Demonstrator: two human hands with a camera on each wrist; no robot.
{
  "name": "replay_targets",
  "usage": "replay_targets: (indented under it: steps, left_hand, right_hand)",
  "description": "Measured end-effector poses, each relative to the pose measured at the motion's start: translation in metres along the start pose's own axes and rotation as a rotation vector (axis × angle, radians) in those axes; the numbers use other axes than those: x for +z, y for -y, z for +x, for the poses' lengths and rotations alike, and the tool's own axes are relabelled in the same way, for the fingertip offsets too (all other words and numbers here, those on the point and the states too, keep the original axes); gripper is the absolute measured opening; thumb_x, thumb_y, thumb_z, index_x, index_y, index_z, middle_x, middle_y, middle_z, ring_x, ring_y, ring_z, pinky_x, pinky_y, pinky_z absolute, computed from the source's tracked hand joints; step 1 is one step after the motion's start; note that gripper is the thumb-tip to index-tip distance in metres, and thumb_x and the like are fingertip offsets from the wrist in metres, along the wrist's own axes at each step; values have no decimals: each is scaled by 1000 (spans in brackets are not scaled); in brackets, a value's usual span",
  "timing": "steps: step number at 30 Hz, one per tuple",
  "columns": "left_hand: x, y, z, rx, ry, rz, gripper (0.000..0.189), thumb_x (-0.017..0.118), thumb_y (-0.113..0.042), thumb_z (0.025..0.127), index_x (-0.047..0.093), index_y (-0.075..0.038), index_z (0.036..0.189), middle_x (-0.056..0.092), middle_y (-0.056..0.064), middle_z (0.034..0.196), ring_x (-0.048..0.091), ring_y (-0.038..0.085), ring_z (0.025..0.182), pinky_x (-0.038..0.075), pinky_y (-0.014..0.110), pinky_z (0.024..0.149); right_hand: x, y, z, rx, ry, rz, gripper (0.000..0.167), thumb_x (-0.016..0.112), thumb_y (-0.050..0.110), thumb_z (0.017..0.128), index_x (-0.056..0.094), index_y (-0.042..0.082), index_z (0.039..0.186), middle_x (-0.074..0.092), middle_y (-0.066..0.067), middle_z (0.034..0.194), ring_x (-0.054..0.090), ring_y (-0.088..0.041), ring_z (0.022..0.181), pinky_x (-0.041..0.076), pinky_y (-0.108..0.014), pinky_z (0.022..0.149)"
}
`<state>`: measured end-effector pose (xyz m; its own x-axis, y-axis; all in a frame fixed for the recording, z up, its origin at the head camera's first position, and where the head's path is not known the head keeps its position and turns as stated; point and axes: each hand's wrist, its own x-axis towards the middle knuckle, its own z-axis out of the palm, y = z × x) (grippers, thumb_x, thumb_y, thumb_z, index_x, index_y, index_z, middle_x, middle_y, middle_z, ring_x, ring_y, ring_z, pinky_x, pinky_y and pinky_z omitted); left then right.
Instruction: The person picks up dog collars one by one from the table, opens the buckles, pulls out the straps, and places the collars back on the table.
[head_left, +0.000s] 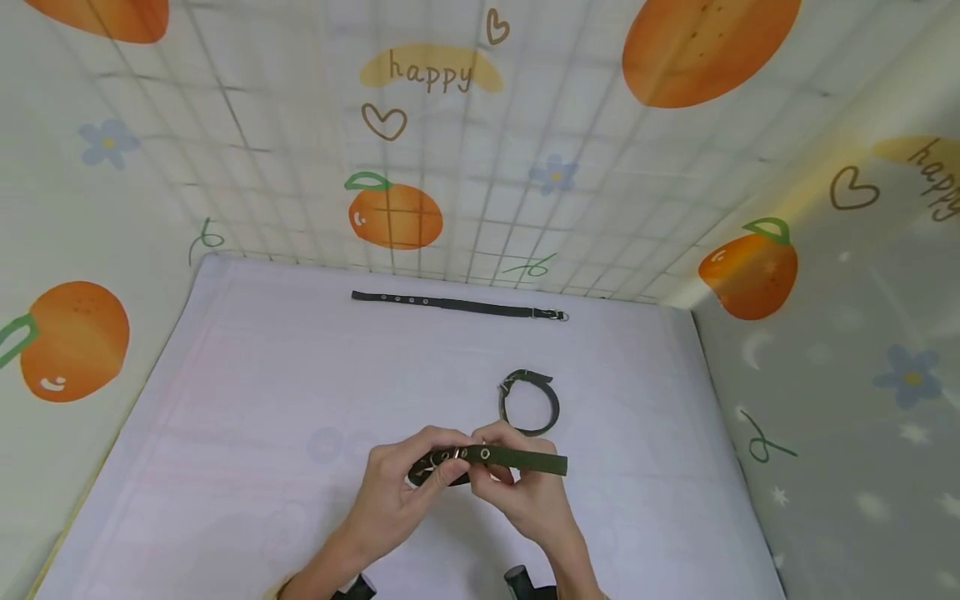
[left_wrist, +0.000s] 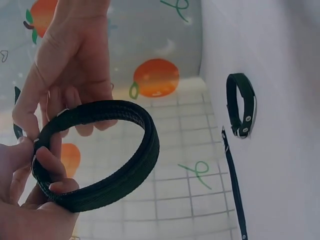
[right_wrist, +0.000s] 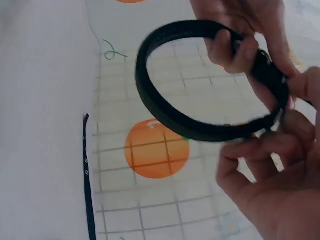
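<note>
Dark green collar (head_left: 517,459) bent into a loop, raised in both hands above the near middle of the white table (head_left: 247,400), with flat free end out to the right. At left, side wall with large printed orange (head_left: 75,342). On far side of table, straight dark strap (head_left: 465,306) lying left to right, with eyelets toward left end and metal buckle at right end; behind it, far wall (head_left: 300,167) with grid lines, prints and "happy" lettering. Near middle, left hand (head_left: 397,483) pinching collar firmly between thumb and bent fingers, close beside metal piece (head_left: 457,453). Just to the right, right hand (head_left: 528,496) also pinching collar, with thumb and fingers drawn together near an eyelet, and with fingertips close to those of left hand. Loop itself wide and rounded in both wrist views. Just beyond right hand, second collar (head_left: 555,408) on table, fastened into a ring, nearer than straight dark strap. Far right, side wall with another printed orange (head_left: 750,275), blue flower (head_left: 907,377) and pale stars.
</note>
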<state>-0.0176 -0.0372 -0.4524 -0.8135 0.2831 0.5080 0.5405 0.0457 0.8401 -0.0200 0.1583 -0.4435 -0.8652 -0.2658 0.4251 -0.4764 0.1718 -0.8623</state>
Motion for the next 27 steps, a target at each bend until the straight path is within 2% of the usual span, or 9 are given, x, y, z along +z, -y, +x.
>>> replay_targets:
  steps: [3, 7, 10, 14, 18, 20, 22, 24, 27]
  left_hand:
    - [2, 0, 1, 24, 1, 11, 24, 73, -8, 102, 72, -16, 124, 80, 1, 101, 67, 6, 73, 58, 14, 63]
    - [3, 1, 2, 40, 3, 13, 23, 74, -9, 101, 72, -16, 123, 81, 2, 103, 68, 4, 77, 59, 15, 65]
    - [3, 1, 2, 26, 3, 19, 24, 75, -7, 100, 72, -16, 122, 81, 2, 105, 71, 5, 81, 61, 16, 67]
    - [3, 1, 2, 8, -6, 43, 25, 77, -6, 98, 73, -17, 121, 81, 2, 106, 73, 6, 85, 63, 17, 72]
    - [3, 0, 4, 17, -14, 55, 27, 79, -7, 96, 73, -16, 121, 82, 2, 106, 74, 7, 86, 64, 18, 74]
    - [3, 0, 5, 23, -14, 58, 28, 80, -7, 95, 73, -15, 121, 81, 3, 106, 73, 8, 85, 63, 17, 73]
    - [3, 0, 5, 35, -14, 71, 31, 81, -8, 95, 72, -15, 123, 81, 2, 109, 72, 8, 85, 62, 16, 72]
    - [3, 0, 6, 49, -13, 97, 32, 80, -11, 96, 70, -14, 126, 79, 2, 113, 71, 8, 88, 60, 14, 72]
    - [4, 1, 5, 84, -30, 142, 32, 78, -18, 99, 69, -14, 129, 72, 4, 119, 68, 7, 89, 55, 9, 69]
  right_hand:
    - [4, -1, -2, -23, -39, -38, 37, 68, -23, 78, 70, 9, 97, 64, -4, 69, 38, -8, 50, 38, -15, 48]
    - [9, -2, -4, -43, -74, -86, 38, 65, -22, 75, 67, 10, 96, 60, -2, 67, 38, 1, 55, 38, -11, 50]
    - [12, -3, -4, -77, -69, -159, 37, 63, -20, 77, 65, 9, 99, 62, -1, 74, 45, 7, 64, 42, -9, 50]
    - [13, -5, -4, -104, -93, -258, 31, 59, -17, 82, 60, 10, 96, 58, 2, 75, 44, 6, 66, 41, -10, 52]
    - [10, -5, -2, -105, -133, -312, 23, 57, -9, 88, 56, 13, 94, 55, 4, 83, 47, -2, 77, 42, -17, 68]
    - [9, -5, -2, -87, -124, -311, 21, 57, -6, 92, 58, 13, 99, 59, 4, 91, 51, -5, 85, 45, -21, 75]
    - [8, -5, -2, -50, -93, -307, 20, 56, -4, 97, 59, 14, 106, 59, 5, 93, 52, -5, 86, 46, -23, 76]
    - [8, -4, -4, 6, -72, -300, 17, 56, -1, 102, 58, 14, 110, 59, 7, 91, 53, -4, 84, 47, -23, 74]
    - [8, -3, -5, 88, -42, -270, 13, 56, 2, 106, 55, 15, 106, 54, 7, 87, 51, -1, 79, 48, -22, 68]
